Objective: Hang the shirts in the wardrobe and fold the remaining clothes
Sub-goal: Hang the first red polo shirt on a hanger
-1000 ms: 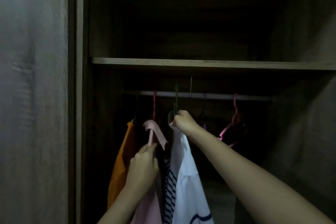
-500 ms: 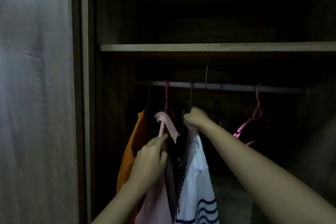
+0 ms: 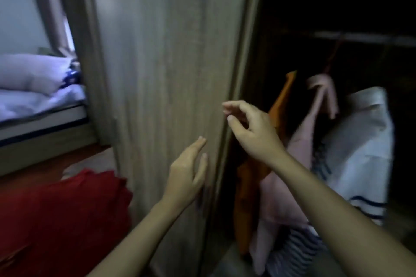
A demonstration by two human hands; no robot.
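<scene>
Both hands have let go of the hangers: the left hand (image 3: 188, 170) and right hand (image 3: 252, 129) now hover empty, fingers loosely spread, before the wardrobe door (image 3: 162, 74). At right, the pink shirt (image 3: 299, 148) and white striped shirt (image 3: 360, 141) hang alone, so the person is likely turning toward the red garment (image 3: 60, 213) at lower left.

In the dark wardrobe (image 3: 254, 29) hang an orange shirt (image 3: 249, 177), a pink shirt (image 3: 299, 146) and a white shirt (image 3: 360, 141) with dark stripes, side by side.

Hanging garments: four; orange shirt (image 3: 279, 105), pink shirt (image 3: 299, 148), striped top (image 3: 292, 252), white shirt (image 3: 360, 146)
Hands: two; left hand (image 3: 186, 175), right hand (image 3: 252, 128)
Pillows: one; white pillow (image 3: 31, 72)
Red cloths: one; red cloth (image 3: 60, 213)
</scene>
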